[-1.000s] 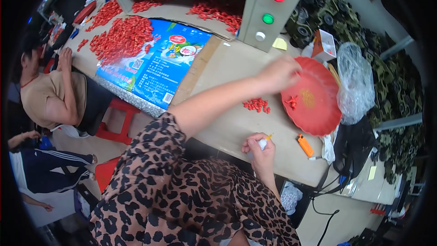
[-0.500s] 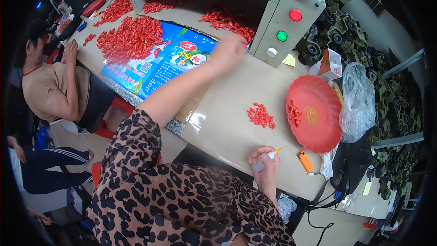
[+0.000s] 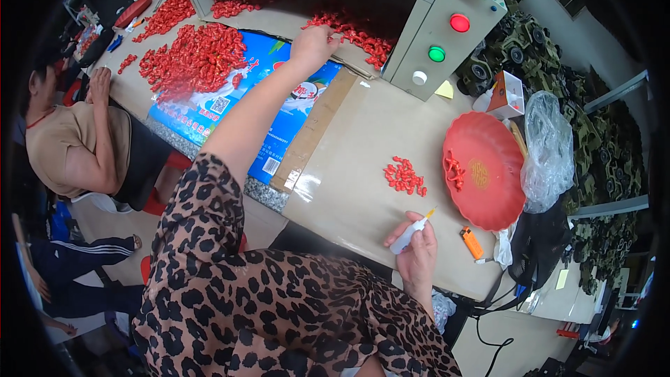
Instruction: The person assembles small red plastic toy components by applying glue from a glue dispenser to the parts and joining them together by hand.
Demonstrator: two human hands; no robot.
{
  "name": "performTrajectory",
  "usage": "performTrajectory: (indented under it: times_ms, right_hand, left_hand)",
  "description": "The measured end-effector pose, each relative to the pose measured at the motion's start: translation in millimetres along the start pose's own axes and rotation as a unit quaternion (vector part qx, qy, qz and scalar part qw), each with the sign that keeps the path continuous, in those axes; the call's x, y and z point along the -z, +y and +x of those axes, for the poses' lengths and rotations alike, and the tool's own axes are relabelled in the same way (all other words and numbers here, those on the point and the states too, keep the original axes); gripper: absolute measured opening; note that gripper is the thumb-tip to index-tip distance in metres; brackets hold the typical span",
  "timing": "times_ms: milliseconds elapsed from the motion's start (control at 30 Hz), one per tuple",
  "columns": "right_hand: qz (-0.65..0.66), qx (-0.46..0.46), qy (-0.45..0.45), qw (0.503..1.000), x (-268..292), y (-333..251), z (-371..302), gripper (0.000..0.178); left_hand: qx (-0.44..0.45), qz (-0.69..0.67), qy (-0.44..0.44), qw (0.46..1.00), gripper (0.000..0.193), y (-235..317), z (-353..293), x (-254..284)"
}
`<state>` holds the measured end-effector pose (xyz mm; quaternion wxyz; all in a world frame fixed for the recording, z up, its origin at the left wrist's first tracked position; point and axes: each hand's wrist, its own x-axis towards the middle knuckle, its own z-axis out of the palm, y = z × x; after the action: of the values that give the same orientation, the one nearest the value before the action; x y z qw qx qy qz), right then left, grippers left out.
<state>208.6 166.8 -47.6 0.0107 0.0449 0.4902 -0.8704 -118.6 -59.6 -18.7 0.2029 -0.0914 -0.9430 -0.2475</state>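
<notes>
My left hand (image 3: 313,47) reaches to the front edge of the grey metal box, its fingers pinched together beside a row of small red plastic pieces (image 3: 352,33). Whatever is between those fingertips is too small to make out. In my right hand (image 3: 417,246), over the near edge of the table, is a small white squeeze bottle (image 3: 406,237) with a thin yellow tip pointing up and right. Beyond it lies a small group of red pieces (image 3: 405,176). A red scalloped bowl (image 3: 488,146) to the right has several joined red pieces at its left side.
The grey box (image 3: 433,21) has red, green and white buttons. A large red heap (image 3: 195,59) rests on blue printed sheeting (image 3: 279,132). An orange lighter (image 3: 472,243) and a clear plastic bag (image 3: 548,153) are at right. Another person (image 3: 77,139) sits at left.
My left hand has moved left along the box's opening, to the red pieces there. My right hand has turned slightly, so more of the bottle shows.
</notes>
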Motion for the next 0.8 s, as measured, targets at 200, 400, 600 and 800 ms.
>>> performTrajectory:
  times_ms: [200, 400, 600, 800]
  right_hand:
    - [0.042, -0.001, 0.005, 0.999, 3, -3, 3, 0.041]
    - [0.056, -0.021, 0.012, 0.998, -1, -4, 5, 0.042]
    - [0.073, 0.009, 0.039, 0.997, -3, -4, 3, 0.018]
    - [0.064, 0.044, 0.044, 0.996, -5, -5, 1, 0.023]
  left_hand:
    - [0.268, -0.760, -0.282, 0.521, 0.022, 20, -86, 34]
    - [0.308, -0.855, -0.293, 0.297, 0.024, 72, -193, 42]
    - [0.272, -0.826, -0.302, 0.390, 0.028, 88, -250, 40]
    - [0.204, -0.780, -0.235, 0.543, 0.031, 101, -254, 48]
